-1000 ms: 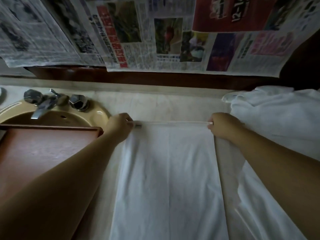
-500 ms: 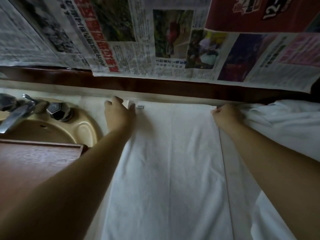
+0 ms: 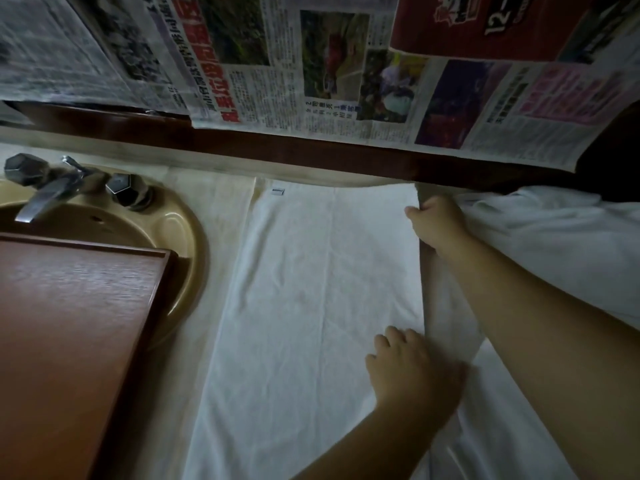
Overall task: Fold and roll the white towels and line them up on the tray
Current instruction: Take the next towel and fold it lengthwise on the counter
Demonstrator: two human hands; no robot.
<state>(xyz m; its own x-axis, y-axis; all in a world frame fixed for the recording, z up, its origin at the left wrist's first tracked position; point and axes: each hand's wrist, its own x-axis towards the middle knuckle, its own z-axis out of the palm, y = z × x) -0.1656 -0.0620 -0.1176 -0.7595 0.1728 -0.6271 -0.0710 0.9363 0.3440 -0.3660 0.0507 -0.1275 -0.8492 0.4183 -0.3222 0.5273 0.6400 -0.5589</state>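
Note:
A white towel (image 3: 311, 306) lies spread flat and lengthwise on the counter, with a small label at its far left corner. My right hand (image 3: 436, 223) grips the towel's far right corner, close to the wall. Nearer to me, my left hand (image 3: 412, 372) rests palm down on the towel's right edge, its fingers slightly bent. The brown wooden tray (image 3: 69, 341) sits at the left, partly over the sink, with nothing on it.
A heap of white towels (image 3: 561, 258) lies at the right, under and behind my right arm. The tan sink (image 3: 183, 237) with a metal faucet (image 3: 45, 192) is at the far left. Newspaper sheets (image 3: 311, 64) hang on the wall above a dark wooden ledge.
The towel was pushed out to the wall. My left hand let go of the far left corner and crossed over to the right edge near me. My right hand stays on the far right corner.

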